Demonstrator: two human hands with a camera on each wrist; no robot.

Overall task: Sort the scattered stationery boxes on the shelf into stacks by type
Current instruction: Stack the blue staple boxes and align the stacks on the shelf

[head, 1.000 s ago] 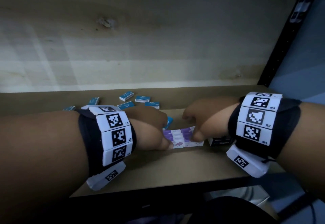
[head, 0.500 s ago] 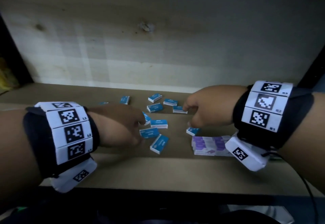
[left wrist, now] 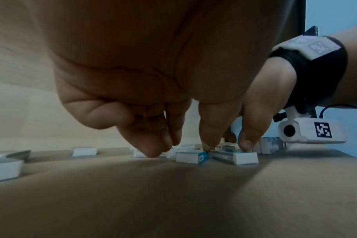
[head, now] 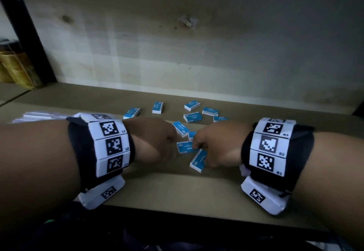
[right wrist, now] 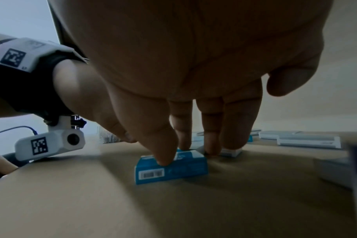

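1. Head view: both hands have left the purple stack they were squaring a second ago and come in over the scattered blue staple boxes (head: 192, 117) on the shelf (head: 177, 189). The left hand (head: 155, 138) and right hand (head: 214, 146) meet over the nearest ones, and the right fingertips rest on the "Staples" box (head: 185, 147). I judge the purple type done and the blue type begun. The purple stack is hidden behind the right wrist, apart from a sliver. The back wall (head: 197, 44) stands just behind the farthest boxes; bare board lies between the hands and the front edge.

2. Left wrist view: the left hand's (left wrist: 153, 96) grip is fingers curled downward, tips touching the tops of two boxes (left wrist: 190, 157); whether they pinch, I cannot tell. Boxes lie loose to its left, with open board in front.

3. Right wrist view: the right hand (right wrist: 194, 64) pinches a tilted blue box (right wrist: 171, 167), thumb on the near face and fingers behind. White-sided boxes (right wrist: 308, 141) lie to its right.
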